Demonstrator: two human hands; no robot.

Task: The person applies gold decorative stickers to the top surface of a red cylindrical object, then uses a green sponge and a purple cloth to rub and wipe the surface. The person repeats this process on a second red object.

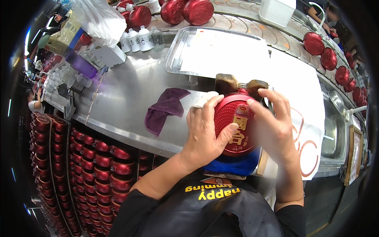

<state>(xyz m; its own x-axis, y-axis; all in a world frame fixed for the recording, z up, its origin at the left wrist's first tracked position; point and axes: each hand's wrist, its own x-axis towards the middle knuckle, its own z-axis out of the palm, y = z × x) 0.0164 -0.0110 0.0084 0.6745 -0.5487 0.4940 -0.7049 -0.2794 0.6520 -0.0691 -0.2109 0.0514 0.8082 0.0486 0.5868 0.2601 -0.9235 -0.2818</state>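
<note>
Head view looks down on both hands wrapped around a round red flask-shaped bottle [236,125] with gold lettering on its face, held just above the near edge of a steel worktable [118,98]. Left hand [205,132] grips the bottle's left side, fingers curled over its top rim and thumb pressed across the lower front; a bit of white cloth [203,99] peeks out at its fingertips. Right hand [274,126] clasps the right side, fingers spread over the rim and edge. Below the hands a blue object [233,165] sits against the person's dark apron.

Just left of the left hand lies a crumpled purple rag [164,108]. Directly beyond the bottle stand two brown sponge-like blocks [241,85], and past them a shallow metal tray [185,51] lined with white paper. Farther left, stacked red bottles [98,162] fill crates beside the table. Beyond the tray, small white bottles [140,38] stand in a row, and more red bottles [185,11] ride a curved conveyor.
</note>
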